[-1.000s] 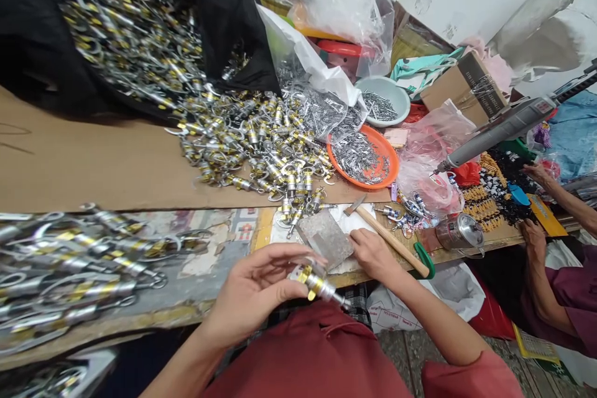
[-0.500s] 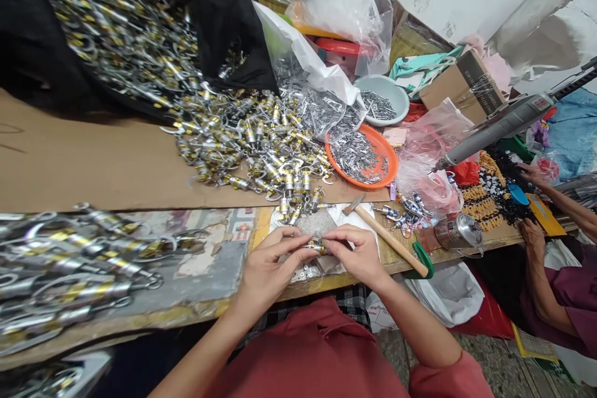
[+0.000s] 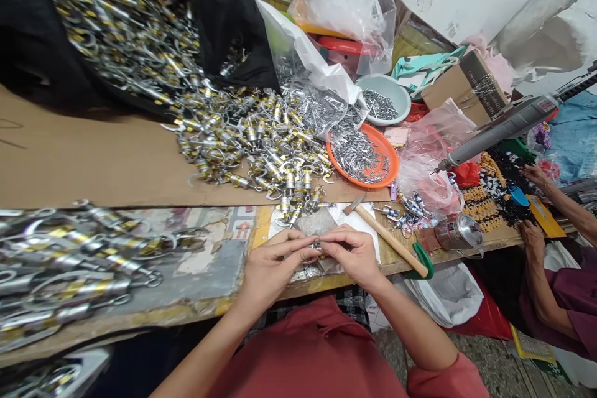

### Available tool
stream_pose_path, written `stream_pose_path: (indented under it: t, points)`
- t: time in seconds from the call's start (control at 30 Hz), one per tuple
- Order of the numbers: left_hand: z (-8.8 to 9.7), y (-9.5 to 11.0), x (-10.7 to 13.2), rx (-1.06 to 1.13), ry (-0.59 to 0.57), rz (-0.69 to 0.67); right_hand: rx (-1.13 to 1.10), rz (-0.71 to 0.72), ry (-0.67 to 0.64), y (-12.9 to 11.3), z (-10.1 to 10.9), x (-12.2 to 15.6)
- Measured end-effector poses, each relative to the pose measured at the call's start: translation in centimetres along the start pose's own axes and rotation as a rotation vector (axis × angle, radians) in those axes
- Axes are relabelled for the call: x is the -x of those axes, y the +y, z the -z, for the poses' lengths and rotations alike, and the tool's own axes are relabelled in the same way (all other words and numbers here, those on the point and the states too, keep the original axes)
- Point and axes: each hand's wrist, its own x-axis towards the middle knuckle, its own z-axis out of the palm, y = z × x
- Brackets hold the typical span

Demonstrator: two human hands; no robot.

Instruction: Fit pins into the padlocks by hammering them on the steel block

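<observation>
A small silver-and-gold metal clasp [image 3: 318,245] is pinched between the fingertips of the left hand [image 3: 270,264] and right hand [image 3: 357,255], low over the desk [image 3: 205,286] edge. Fitting its parts appears underway; fine alignment is likely needed next. Just beyond the right hand, a hammer [image 3: 389,237] lies untouched.
</observation>
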Motion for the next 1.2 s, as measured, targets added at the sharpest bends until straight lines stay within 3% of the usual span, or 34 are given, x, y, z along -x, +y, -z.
stream_pose_path:
  t: [0.2,0.3,0.43,0.57,0.73,0.83,1.03,1.2]
  points:
    - [0.0,0.2,0.2,0.094,0.015,0.038,0.008,0.047,-0.01,-0.9,0.1,0.6]
    - [0.4,0.8,0.3,0.112,0.024,0.034,0.23,0.306,0.011,-1.2,0.8,1.0]
    - [0.8,2.0,0.4,0.034,0.017,0.033,0.57,0.741,-0.115,-0.7,2.0,1.3]
    - [0.8,2.9,0.3,-0.087,-0.006,-0.019,0.692,0.878,-0.189,-0.3,2.6,1.1]
    - [1.2,3.0,0.0,-0.074,-0.05,-0.016,0.666,0.842,-0.154,-0.4,2.4,1.0]
    - [1.5,2.8,0.0,-0.034,-0.133,0.073,0.644,0.76,-0.113,-0.5,2.1,1.1]
    - [1.0,1.9,0.9,0.139,-0.094,0.287,0.443,0.484,-0.034,-1.1,0.9,2.1]
    - [0.5,0.7,1.0,0.234,-0.077,0.308,0.63,0.254,-0.216,-1.7,1.7,0.7]
